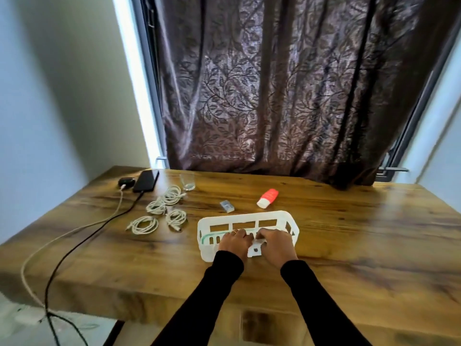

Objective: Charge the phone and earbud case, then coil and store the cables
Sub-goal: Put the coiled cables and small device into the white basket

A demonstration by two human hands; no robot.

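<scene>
A black phone (146, 180) and a dark earbud case (126, 182) lie at the table's far left. A black cable (82, 242) runs from the phone and a white cable (62, 237) from the case, both over the left edge. Several coiled white cables (164, 206) lie beside them. A white slotted basket (249, 219) stands in the middle. Both hands reach into it over its near wall. My left hand (234, 242) and my right hand (275, 242) have curled fingers and hold a small white cable (259, 239) between them, mostly hidden.
A clear glass (187, 181) stands at the back by the curtain. A small grey box (227, 206) and a red-and-white tube (267, 198) lie behind the basket. A teal strip (206, 238) shows inside the basket's left end. A white plug block (27, 318) sits on the floor.
</scene>
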